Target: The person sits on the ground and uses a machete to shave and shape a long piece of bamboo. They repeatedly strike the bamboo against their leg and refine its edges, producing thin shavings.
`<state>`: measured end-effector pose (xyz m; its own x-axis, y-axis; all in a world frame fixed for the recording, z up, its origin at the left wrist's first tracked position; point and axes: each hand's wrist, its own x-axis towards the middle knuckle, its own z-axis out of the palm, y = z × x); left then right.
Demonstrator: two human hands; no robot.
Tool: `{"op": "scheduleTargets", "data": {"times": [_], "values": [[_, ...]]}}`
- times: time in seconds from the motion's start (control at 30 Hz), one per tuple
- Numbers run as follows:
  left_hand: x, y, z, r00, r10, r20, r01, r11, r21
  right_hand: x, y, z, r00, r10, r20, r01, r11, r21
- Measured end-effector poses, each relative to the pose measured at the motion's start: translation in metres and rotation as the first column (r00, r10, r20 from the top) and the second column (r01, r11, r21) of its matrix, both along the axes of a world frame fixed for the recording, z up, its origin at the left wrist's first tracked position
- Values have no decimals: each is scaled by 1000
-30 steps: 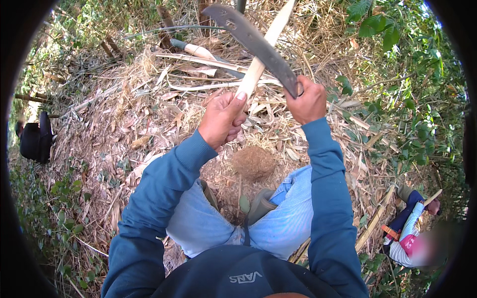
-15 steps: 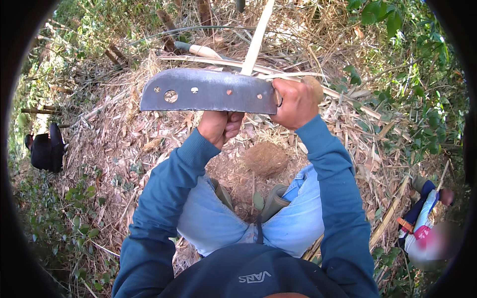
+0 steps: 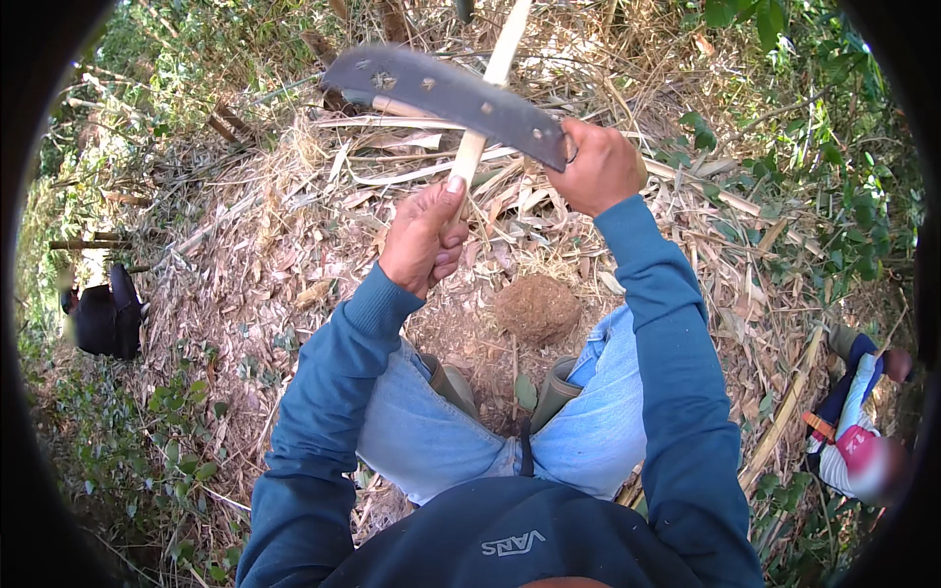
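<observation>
My right hand point(image 3: 600, 167) is wrapped round the handle of a broad, dark machete point(image 3: 461, 96), whose blade has several cut-out holes. The blade reaches to the upper left and is blurred. It crosses over a pale, flat strip of split wood or bamboo point(image 3: 506, 44), hiding part of it; whether they touch I cannot tell. The strip's lower end is gripped in my left hand point(image 3: 424, 235), thumb along it. The rest of the strip slants away up to the top edge.
Dry leaves and shavings point(image 3: 255, 265) cover the ground. A round brown lump point(image 3: 537, 308) lies between my boots point(image 3: 551, 395). A black bag-like object point(image 3: 108, 318) is at far left. Another person point(image 3: 858, 421) is at far right, near a long bamboo piece point(image 3: 784, 416). Stumps point(image 3: 227, 120) stand at upper left.
The machete has swung from nearly level to a slant, its far end rising up and away. My left hand, partly hidden before, now shows fully, holding the strip's end.
</observation>
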<state>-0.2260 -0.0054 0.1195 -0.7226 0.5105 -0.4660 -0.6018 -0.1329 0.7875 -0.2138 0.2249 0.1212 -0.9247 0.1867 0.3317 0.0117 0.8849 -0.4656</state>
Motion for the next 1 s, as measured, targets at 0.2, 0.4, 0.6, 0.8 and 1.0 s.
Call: {"op": "scheduleTargets", "data": {"times": [0.2, 0.4, 0.6, 0.8, 1.0], "values": [[2, -10, -1, 996, -45, -83, 43, 999, -24, 1, -1, -1, 987, 93, -133, -88, 995, 43], [4, -13, -2, 983, -88, -158, 79, 995, -66, -3, 17, -6, 996, -5, -88, 2, 1000, -28], [9, -20, 0, 976, -115, -186, 95, 989, -117, 1, 2, 0, 979, 59, -196, -34, 991, 130], [9, -25, -1, 973, -140, -185, 121, 986, -112, 0, 5, 0, 989, -25, -143, 23, 1000, -12], [13, -30, -3, 973, -139, -184, 112, 983, -149, -4, 18, 3, 986, -117, -121, 114, 993, -30]]}}
